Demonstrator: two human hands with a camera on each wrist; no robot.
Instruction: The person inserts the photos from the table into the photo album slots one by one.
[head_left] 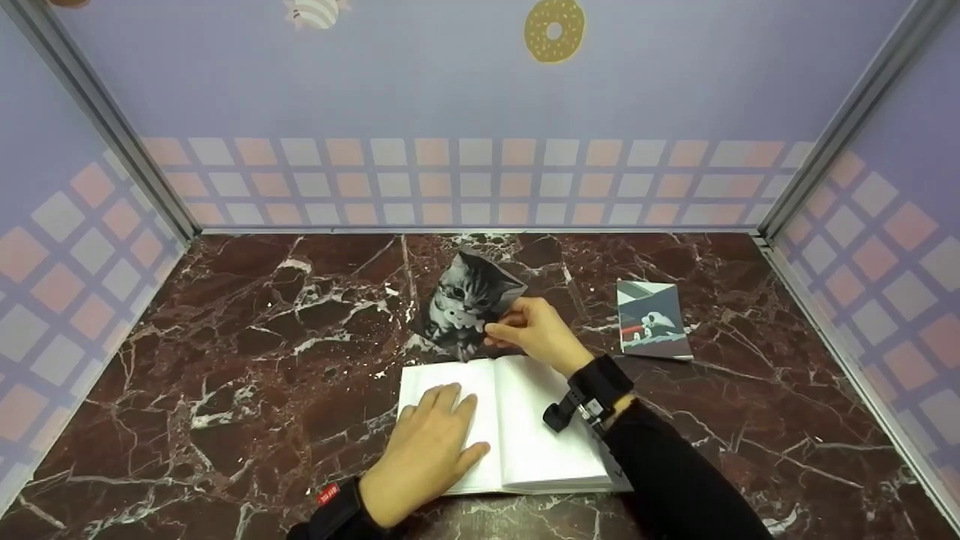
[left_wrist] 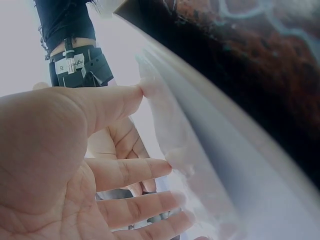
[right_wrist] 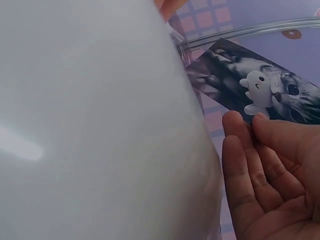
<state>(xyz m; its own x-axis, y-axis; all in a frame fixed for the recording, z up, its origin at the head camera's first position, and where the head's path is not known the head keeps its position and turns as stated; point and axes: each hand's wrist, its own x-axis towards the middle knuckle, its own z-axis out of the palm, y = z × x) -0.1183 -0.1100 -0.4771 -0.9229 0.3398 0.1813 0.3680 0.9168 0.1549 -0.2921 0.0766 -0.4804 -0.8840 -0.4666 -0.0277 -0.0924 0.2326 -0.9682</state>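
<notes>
An open book (head_left: 532, 450) with blank white pages lies on the table near me. My left hand (head_left: 431, 442) rests on its left page, fingers spread; in the left wrist view those fingertips (left_wrist: 160, 167) touch the glossy page. Just beyond the book, my right hand (head_left: 544, 330) pinches the edge of a black-and-white kitten picture (head_left: 469, 289) between thumb and fingers. The picture is tilted, one corner pointing toward the book. Seen from the right wrist, the kitten picture (right_wrist: 220, 72) shows a small white toy figure beside the kitten's face.
To the right, a small booklet (head_left: 649, 322) with a dark illustrated cover lies on the brown marbled table (head_left: 300, 390). Patterned panels (head_left: 472, 180) enclose the table at the back and both sides, with metal strips (head_left: 97, 112) at the corners.
</notes>
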